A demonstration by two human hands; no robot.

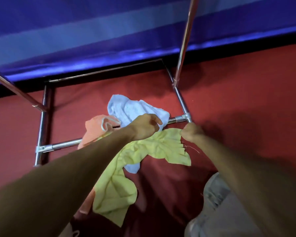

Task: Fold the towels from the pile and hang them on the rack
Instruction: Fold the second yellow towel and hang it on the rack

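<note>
A crumpled yellow towel (pixel 125 170) hangs between my hands above the red floor. My right hand (pixel 193 134) pinches its upper right corner close to the rack's chrome joint. My left hand (pixel 144 126) grips the towel's upper edge farther left. Behind them a light blue towel (pixel 135 110) lies bunched over the low bar of the chrome rack (pixel 65 145), and an orange towel (pixel 94 130) sits to its left with a white loop on it. A bit of the blue towel shows below the yellow one.
Chrome uprights rise at the left (pixel 43 120) and right (pixel 184 40) of the rack. A blue wall panel (pixel 109 31) stands behind it above a black skirting. My knee in grey trousers (pixel 219 202) is at the lower right.
</note>
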